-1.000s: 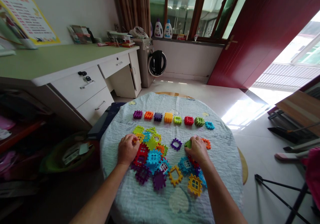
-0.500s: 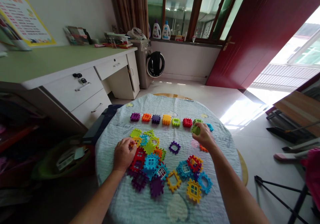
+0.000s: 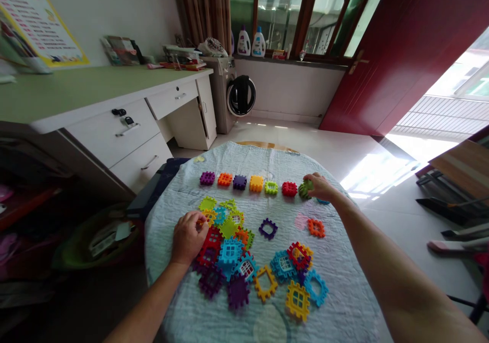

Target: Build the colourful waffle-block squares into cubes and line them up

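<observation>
Green sits between the fingers of your right hand (image 3: 318, 187), narrow around the green stack (image 3: 304, 190) between one and two o'clock on the round surface (image 3: 248, 160); whether they pinch one layer or several, you cannot tell. To settle it well, I'd grip opposite edges, keep it level, match the teeth, then part the fingers evenly, sparing the blue piece (image 3: 324, 201) half hidden below your wrist at four o'clock and the red stack (image 3: 289, 189) at nine. The green stack looks striped in lighter and darker layers, rims notched, its top partly covered. Farther out, an orange frame (image 3: 316, 228) lies near five o'clock. Your left hand (image 3: 190, 235), at the surface's nine o'clock, curls beside the mixed pile (image 3: 230, 250); you cannot tell whether its fingers hold anything.
</observation>
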### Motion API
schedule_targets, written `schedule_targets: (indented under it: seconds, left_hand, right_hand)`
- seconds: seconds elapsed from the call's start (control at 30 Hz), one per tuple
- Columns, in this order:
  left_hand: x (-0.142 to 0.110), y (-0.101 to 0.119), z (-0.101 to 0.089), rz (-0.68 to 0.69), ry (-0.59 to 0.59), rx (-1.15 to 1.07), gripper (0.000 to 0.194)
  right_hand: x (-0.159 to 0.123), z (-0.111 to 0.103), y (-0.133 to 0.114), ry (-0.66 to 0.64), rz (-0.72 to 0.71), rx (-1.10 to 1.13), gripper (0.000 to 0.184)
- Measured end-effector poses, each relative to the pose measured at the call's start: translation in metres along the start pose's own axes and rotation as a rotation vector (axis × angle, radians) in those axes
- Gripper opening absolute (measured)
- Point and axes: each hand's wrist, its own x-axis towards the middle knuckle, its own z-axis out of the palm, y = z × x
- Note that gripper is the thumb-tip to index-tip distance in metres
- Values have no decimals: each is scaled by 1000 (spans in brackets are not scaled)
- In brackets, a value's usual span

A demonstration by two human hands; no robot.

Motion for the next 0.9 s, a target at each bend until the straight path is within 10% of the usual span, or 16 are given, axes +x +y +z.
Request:
schedule_targets:
  seconds: [0.6, 0.9]
  left_hand:
    - [0, 2, -1, -7, -10, -3, 8]
    - [0, 0, -1, -28, -2, -36, 11]
  right_hand:
    - [2, 4, 1, -90, 18, -17, 87]
    - [-85, 9, -7, 517, 93, 337, 53]
